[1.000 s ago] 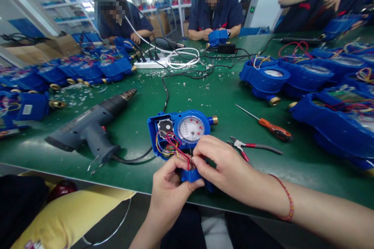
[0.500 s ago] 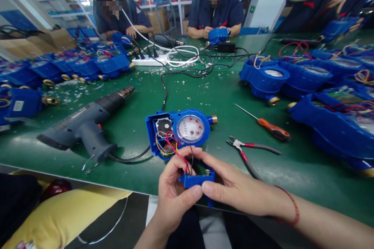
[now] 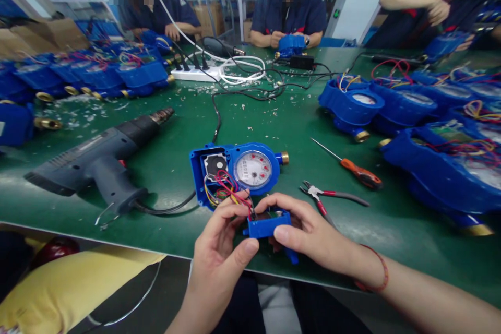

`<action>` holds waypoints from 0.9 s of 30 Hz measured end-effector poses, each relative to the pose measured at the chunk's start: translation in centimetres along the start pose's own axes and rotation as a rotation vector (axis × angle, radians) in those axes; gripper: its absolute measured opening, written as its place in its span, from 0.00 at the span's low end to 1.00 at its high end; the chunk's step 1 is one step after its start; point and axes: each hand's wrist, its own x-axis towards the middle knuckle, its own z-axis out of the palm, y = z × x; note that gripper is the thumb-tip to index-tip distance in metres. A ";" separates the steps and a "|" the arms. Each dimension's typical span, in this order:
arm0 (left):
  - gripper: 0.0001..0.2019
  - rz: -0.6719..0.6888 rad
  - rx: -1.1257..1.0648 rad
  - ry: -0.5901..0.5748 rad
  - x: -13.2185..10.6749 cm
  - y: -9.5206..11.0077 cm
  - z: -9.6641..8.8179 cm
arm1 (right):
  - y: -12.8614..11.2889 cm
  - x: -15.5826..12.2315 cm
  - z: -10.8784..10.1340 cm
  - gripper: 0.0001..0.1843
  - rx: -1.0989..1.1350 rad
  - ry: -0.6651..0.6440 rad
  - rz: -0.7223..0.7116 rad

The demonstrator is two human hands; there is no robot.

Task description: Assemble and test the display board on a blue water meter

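Small blue housing (image 3: 266, 227) held just on the near side of the dial meter (image 3: 270, 188). Right hand (image 3: 311, 229) curled round the housing, gripping it; left hand (image 3: 219, 242) half-curled at the wires (image 3: 224, 178), grip unclear. Cutters (image 3: 315, 193) lie right of the meter.

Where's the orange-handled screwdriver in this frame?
In the head view, the screwdriver lies on the green table, right of centre, just beyond the cutters and left of the nearest right-hand blue meter.

Red bracelet (image 3: 385, 267) (cord-thin), dark clothing (image 3: 243, 305)
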 end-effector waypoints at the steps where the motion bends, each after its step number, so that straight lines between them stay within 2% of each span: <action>1: 0.11 -0.002 0.050 0.018 -0.1 0.1 -0.2 | -0.1 0.0 -0.1 0.26 -0.004 -0.001 0.015; 4: 0.11 0.036 0.235 0.105 -0.4 0.5 -0.6 | -0.1 0.1 -0.1 0.28 0.006 -0.021 0.044; 8: 0.13 0.178 0.392 0.171 -0.8 1.5 -0.6 | 0.0 0.1 -0.1 0.29 0.026 -0.039 0.081; 11: 0.17 0.310 0.558 0.115 -0.7 2.1 -0.4 | 0.0 0.1 -0.2 0.29 0.020 -0.044 0.087; 16: 0.24 0.510 0.997 -0.054 0.4 3.0 -0.8 | 0.3 0.1 -0.2 0.27 -0.030 -0.045 0.034; 20: 0.18 0.683 1.258 -0.166 1.7 4.2 -1.2 | 0.7 -0.1 -0.1 0.22 -0.182 0.089 -0.148; 24: 0.09 0.781 1.290 -0.110 2.0 4.4 -1.5 | 0.7 -0.2 0.1 0.24 -0.403 0.238 -0.374; 27: 0.09 0.819 1.291 -0.090 1.6 3.7 -2.0 | 0.8 -0.3 0.3 0.25 -0.649 0.297 -0.532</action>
